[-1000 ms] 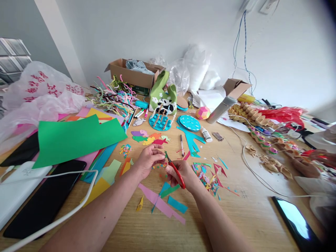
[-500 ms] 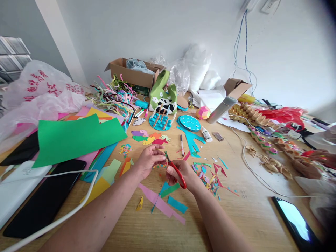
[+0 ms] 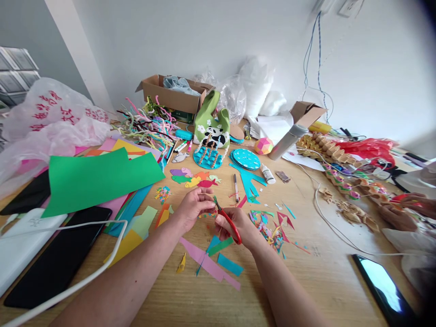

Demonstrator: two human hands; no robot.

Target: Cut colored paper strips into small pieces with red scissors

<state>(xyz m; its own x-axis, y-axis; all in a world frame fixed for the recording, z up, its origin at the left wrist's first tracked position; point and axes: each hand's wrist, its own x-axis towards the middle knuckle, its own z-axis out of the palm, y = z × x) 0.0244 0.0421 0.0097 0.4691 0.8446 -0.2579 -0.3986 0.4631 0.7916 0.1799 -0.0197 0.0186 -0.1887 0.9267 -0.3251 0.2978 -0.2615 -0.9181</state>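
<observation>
My right hand (image 3: 235, 222) grips red-handled scissors (image 3: 230, 225), their blades pointing up and left toward my other fingertips. My left hand (image 3: 197, 209) is pinched close beside the blade tips. A speck of green shows there, too small to name. Just beyond my hands lie several coloured paper fish (image 3: 194, 178). A pile of tiny paper bits (image 3: 162, 194) sits left of my left hand, and a heap of paper scraps (image 3: 269, 229) right of my right hand. Under my wrists are a pink paper strip (image 3: 211, 268) and a blue paper piece (image 3: 230, 264).
Green paper sheets (image 3: 98, 181), a black phone (image 3: 57, 259) and a white power bank (image 3: 27, 250) lie left. A pen (image 3: 236, 188), glue bottle (image 3: 268, 174) and grey flask (image 3: 289, 141) stand or lie beyond. At right are a lit phone (image 3: 381, 286) and another person's hands (image 3: 402, 215).
Almost nothing differs. Both hands and the scissors keep nearly the same place, and the papers have not moved.
</observation>
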